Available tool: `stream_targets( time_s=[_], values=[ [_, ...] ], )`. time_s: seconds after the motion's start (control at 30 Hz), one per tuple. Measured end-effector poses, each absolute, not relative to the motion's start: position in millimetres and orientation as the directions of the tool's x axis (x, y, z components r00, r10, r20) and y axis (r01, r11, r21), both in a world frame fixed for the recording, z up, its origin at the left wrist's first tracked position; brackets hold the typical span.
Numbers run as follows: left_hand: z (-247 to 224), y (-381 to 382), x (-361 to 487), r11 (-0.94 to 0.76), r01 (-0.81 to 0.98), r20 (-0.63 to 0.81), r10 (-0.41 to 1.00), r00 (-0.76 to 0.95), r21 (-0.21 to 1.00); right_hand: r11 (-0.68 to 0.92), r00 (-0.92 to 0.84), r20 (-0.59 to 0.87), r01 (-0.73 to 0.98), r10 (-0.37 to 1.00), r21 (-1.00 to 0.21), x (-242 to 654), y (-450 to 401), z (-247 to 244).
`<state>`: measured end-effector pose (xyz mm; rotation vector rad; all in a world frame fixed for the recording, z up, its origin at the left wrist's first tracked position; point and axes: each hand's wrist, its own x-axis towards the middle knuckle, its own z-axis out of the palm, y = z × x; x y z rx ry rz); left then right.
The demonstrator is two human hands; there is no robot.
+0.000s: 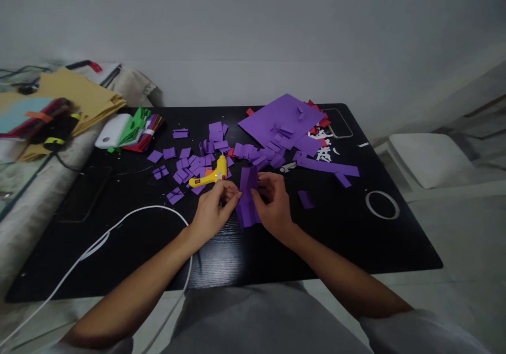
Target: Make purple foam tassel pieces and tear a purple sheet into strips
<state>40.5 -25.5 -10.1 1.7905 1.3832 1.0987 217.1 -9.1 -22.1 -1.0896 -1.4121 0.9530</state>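
Observation:
A creased purple paper strip (248, 206) stands between my hands near the middle of the black table. My left hand (215, 206) pinches its left edge with thumb and fingertips. On the right edge, my right hand (273, 201) grips the same paper, with its thumb on the near face and its other fingers partly hidden. A yellow glue gun (215, 174) lies just beyond my left hand, among several small folded purple pieces (184, 164). Scissors (288, 167) rest beyond my right hand, and a single purple piece (305, 199) lies to its right.
A large purple sheet (280, 117) lies at the back over red and white scraps (324, 151). A white cable (130, 214) loops across the left of the black table (336, 238). Coloured paper bundles (138, 130) sit back left. A tape ring (382, 205) is at the right.

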Motion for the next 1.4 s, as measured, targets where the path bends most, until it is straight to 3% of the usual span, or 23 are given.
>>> stream_targets(
  time_s=[0.17, 0.6, 0.93, 1.4],
  values=[
    [-10.8, -25.4, 41.4, -0.261, 0.45, 0.236, 0.965, 0.112, 0.854, 0.373, -0.131, 0.35, 0.361, 0.928, -0.854, 219.4, -11.2, -20.8],
    [-8.0, -25.2, 41.2, -0.309, 0.531, 0.26, 0.951, 0.167, 0.789, 0.241, -0.092, 0.225, 0.261, 0.97, -0.935, 215.6, -12.3, -19.6],
    [-11.1, -23.8, 37.9, -0.315, 0.556, 0.27, 0.949, 0.164, 0.769, 0.369, -0.203, 0.316, 0.336, 0.927, -0.867, 219.7, -10.0, -20.4],
    [-10.2, -22.2, 35.8, -0.328, 0.555, 0.279, 0.944, 0.173, 0.765, 0.337, -0.251, 0.266, 0.306, 0.931, -0.89, 220.3, -7.4, -21.9]
  ],
)
